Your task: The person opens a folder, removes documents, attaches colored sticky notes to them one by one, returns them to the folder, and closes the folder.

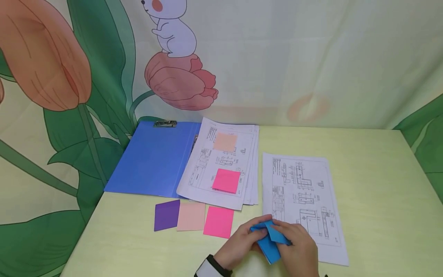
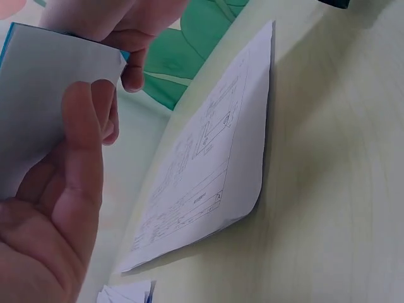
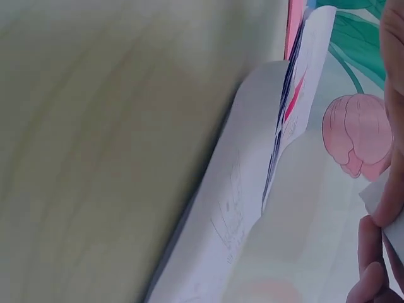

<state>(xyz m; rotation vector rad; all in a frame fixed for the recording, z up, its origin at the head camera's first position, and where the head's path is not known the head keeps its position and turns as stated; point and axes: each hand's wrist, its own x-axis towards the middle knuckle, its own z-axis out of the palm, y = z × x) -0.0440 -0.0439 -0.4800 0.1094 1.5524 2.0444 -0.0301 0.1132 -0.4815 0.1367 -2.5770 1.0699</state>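
Note:
Both hands hold a blue sticky-note pad [image 1: 269, 249] above the table's front part. My left hand [image 1: 240, 244] grips the pad's left side, thumb on top. In the left wrist view, its fingers lie against the pad's pale underside [image 2: 53, 88]. At the other side, my right hand [image 1: 300, 246] pinches a lifted blue sheet [image 1: 278, 235] that stands folded over the pad. The right wrist view catches only part of the right hand [image 3: 394, 139] and a pale corner of the pad [image 3: 396, 233]. Fingers cover much of the pad's top edge.
Under and beyond the hands lies a printed drawing sheet [image 1: 299, 192]. Left of it, a paper stack [image 1: 194, 184] bears a peach note [image 1: 225, 142] and pink notes [image 1: 226, 181], beside a blue clipboard folder [image 1: 152, 161]. Purple [image 1: 167, 216], pale pink [image 1: 191, 217] and bright pink [image 1: 219, 222] squares lie in front.

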